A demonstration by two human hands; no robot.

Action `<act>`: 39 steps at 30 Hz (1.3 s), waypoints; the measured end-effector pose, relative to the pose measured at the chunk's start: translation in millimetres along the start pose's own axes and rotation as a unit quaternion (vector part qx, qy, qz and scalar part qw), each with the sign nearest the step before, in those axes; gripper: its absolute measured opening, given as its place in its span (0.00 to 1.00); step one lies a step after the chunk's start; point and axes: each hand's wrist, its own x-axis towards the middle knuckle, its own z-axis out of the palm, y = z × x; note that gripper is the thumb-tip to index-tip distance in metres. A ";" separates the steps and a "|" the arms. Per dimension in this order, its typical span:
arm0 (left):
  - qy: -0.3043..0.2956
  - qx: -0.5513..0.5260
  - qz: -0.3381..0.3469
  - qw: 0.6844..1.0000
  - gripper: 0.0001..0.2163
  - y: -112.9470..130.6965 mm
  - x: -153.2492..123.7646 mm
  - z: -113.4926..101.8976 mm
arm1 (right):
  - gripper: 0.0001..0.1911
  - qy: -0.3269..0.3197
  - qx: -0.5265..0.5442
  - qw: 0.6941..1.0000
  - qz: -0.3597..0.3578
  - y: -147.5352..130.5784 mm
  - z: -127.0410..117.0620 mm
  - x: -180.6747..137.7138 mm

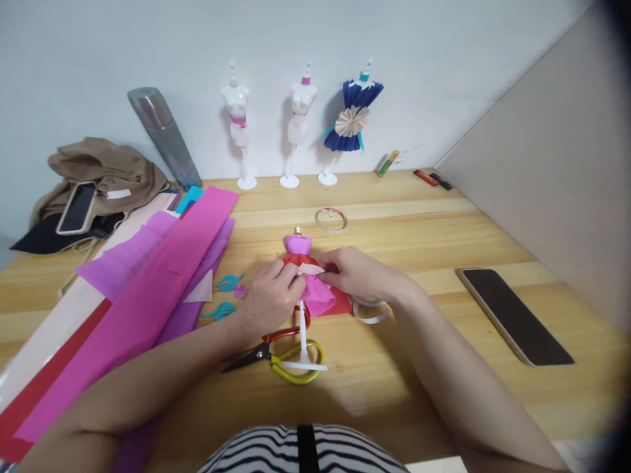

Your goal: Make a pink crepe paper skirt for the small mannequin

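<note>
A small dress form (298,245) in a purple paper bodice with a red and pink skirt lies tilted between my hands, its white stand toward me. My left hand (273,295) is closed at its waist, fingers curled against the skirt. On the other side my right hand (355,270) pinches the end of a pale pink paper piece (310,269) lying across the skirt. My fingers partly hide the waist. Below the form, scissors (269,355) with red and yellow handles lie under the stand. A roll of white tape (371,310) sits below my right wrist.
Crepe paper sheets (148,295) are piled at the left, with blue paper cutouts (229,282) beside them. Three dress forms (297,125) stand along the wall, near a tilted flask (167,141). A phone (515,315) lies right; a bracelet (331,220) lies beyond my hands.
</note>
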 end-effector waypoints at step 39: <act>-0.044 -0.024 0.020 0.999 0.11 -0.6 0.1 1.3 | 0.04 0.107 -0.014 0.994 0.024 -16.8 -2.1 -5.1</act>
